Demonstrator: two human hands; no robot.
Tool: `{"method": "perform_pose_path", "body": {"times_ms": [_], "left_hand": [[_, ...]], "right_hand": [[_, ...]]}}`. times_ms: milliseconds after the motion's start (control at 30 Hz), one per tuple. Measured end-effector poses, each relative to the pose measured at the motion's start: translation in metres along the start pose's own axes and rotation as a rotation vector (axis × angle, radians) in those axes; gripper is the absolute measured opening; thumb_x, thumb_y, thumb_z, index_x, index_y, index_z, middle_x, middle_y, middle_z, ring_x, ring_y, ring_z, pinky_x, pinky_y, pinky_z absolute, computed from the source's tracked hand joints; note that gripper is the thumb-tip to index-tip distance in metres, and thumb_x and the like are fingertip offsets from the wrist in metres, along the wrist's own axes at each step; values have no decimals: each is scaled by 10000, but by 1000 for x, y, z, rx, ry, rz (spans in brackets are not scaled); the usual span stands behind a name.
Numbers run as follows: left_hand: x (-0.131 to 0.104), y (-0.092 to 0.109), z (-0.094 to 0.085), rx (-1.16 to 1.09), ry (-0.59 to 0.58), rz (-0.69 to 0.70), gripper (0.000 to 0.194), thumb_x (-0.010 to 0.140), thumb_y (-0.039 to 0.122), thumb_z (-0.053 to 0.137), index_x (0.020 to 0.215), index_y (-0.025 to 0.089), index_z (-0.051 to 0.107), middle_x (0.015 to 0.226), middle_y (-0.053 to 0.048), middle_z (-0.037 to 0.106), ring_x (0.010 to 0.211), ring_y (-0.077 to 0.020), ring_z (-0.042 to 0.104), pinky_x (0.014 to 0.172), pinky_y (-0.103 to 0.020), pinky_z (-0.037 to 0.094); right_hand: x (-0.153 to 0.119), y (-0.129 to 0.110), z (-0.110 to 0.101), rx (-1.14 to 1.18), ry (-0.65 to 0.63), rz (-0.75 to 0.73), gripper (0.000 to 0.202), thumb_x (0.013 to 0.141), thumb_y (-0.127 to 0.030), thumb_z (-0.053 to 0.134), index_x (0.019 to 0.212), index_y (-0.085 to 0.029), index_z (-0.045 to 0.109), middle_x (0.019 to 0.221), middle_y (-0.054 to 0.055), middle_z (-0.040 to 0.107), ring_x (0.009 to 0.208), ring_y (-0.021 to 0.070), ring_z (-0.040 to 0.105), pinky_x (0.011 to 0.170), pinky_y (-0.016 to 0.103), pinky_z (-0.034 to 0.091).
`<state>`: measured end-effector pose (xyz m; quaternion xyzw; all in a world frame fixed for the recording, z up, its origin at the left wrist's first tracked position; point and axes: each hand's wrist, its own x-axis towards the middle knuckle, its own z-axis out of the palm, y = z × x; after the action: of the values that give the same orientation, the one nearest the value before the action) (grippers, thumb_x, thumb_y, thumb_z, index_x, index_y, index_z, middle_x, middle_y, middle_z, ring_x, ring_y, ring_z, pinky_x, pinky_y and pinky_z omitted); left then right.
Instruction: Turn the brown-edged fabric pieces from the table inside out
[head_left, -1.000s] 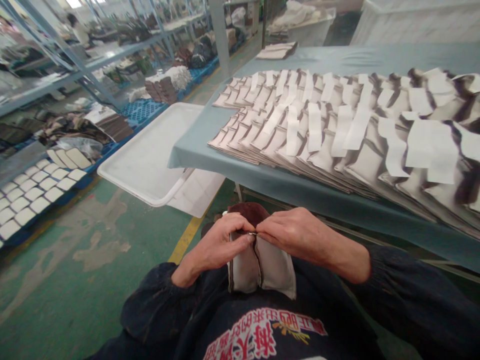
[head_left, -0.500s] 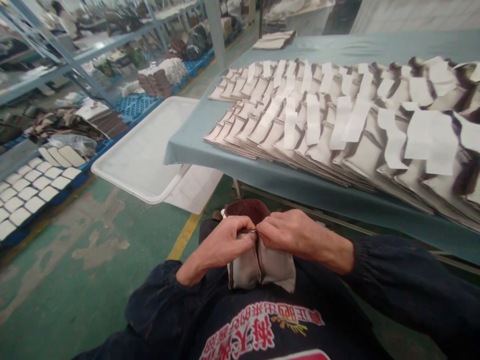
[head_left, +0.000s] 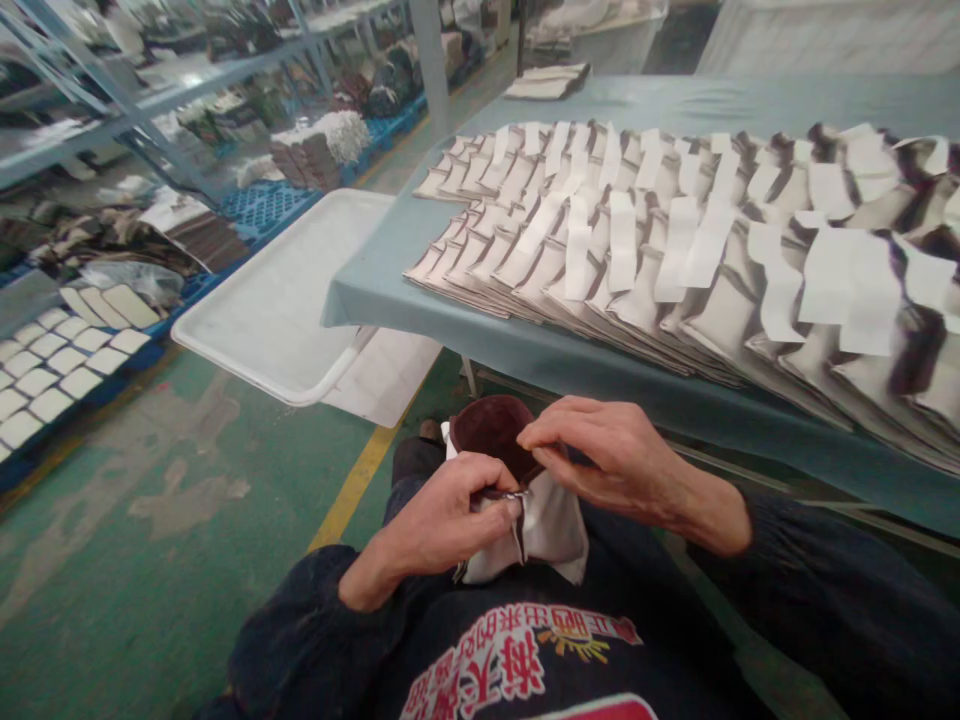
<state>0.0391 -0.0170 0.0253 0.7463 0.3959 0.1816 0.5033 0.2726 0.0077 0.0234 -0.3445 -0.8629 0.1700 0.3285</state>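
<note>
In my lap lies a beige cloth piece (head_left: 556, 530) with a dark brown lining (head_left: 487, 432), its open mouth facing away from me. My left hand (head_left: 454, 505) is closed on its near edge, with thumb and forefinger pinching beside the dark seam. Above the right side of the mouth is my right hand (head_left: 615, 455), raised off the seam. Its thumb and forefinger come together at the tips; whether anything thin is between them cannot be made out.
Ahead, a table with a blue-green cover (head_left: 375, 275) bears overlapping rows of similar beige pieces (head_left: 555, 265) with white paper strips (head_left: 622, 240). A white plastic tub (head_left: 262, 310) stands to its left. Blue pallets (head_left: 262, 205) and shelving (head_left: 142, 125) with stacked goods line the far left.
My right hand has let go of the seam and moved up and to the right, showing more of the brown lining. My left hand keeps its pinch, slightly lower.
</note>
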Motion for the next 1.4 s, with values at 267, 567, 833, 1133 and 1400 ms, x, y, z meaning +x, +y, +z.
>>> {"method": "perform_pose_path", "body": {"times_ms": [267,567,833,1133,1400], "left_hand": [[1,-7,-13,46,27,51,175,905,263,579,759,175,620,729,8,584,714,-154,517,733,-309,377],[3,-13,-13,192,70,150,113,898,203,579,789,185,604,741,21,579,773,-167,520,823,-341,381],[7,-7,-5,278,114,145,90,831,149,547,752,189,558,731,11,553,767,-173,515,768,-325,399],[5,-11,-4,312,171,125,93,869,158,597,799,177,655,751,-3,674,771,-171,589,743,-309,417],[3,-12,-17,384,123,71,98,920,193,626,917,189,724,848,-8,768,749,-166,645,717,-305,429]], "right_hand": [[-14,-7,25,208,-54,-9,57,953,-208,648,985,-188,690,887,43,774,791,169,711,719,271,550],[-14,-7,28,149,-80,56,105,935,-162,611,936,-202,708,824,22,770,731,154,701,661,248,491],[-15,-10,34,26,21,61,122,832,-130,570,835,-195,674,696,-1,711,593,135,637,575,250,420],[-14,-6,36,-52,-20,12,148,874,-114,535,895,-184,664,726,21,730,623,149,669,588,250,449],[-12,-7,35,88,23,73,185,933,-119,510,976,-184,679,837,37,766,698,146,701,631,237,488]]}}
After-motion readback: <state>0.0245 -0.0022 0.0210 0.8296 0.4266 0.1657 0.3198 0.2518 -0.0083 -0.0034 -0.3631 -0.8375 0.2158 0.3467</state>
